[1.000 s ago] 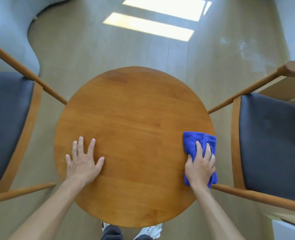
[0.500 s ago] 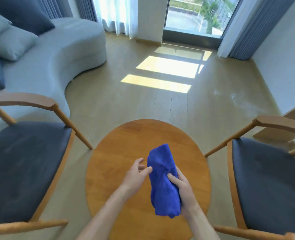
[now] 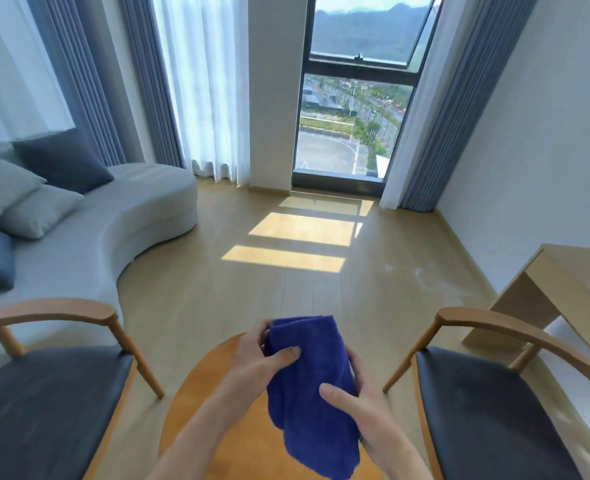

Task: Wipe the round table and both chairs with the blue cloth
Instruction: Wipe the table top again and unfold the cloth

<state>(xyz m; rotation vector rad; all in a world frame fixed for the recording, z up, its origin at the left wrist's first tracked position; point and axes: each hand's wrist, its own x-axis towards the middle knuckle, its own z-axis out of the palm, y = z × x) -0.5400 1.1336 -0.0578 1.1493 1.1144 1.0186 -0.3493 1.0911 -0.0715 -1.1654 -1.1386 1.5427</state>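
The blue cloth (image 3: 312,400) hangs in the air above the round wooden table (image 3: 196,420), held by both hands. My left hand (image 3: 255,365) pinches its upper left part with the thumb on top. My right hand (image 3: 362,417) grips its right side, thumb across the front. One wooden chair with a dark seat (image 3: 44,403) stands left of the table. The other chair (image 3: 487,410) stands to the right. Most of the tabletop is hidden behind my arms and the cloth.
A curved grey sofa (image 3: 106,223) with cushions lines the left wall. A light wooden desk (image 3: 570,292) stands at the far right. Ahead are a tall window (image 3: 352,116), curtains, and wooden floor (image 3: 286,292) with sun patches.
The cloth left the table's right edge and now hangs between both hands. My left hand rose off the tabletop and took hold of it. The view tilted up toward the window.
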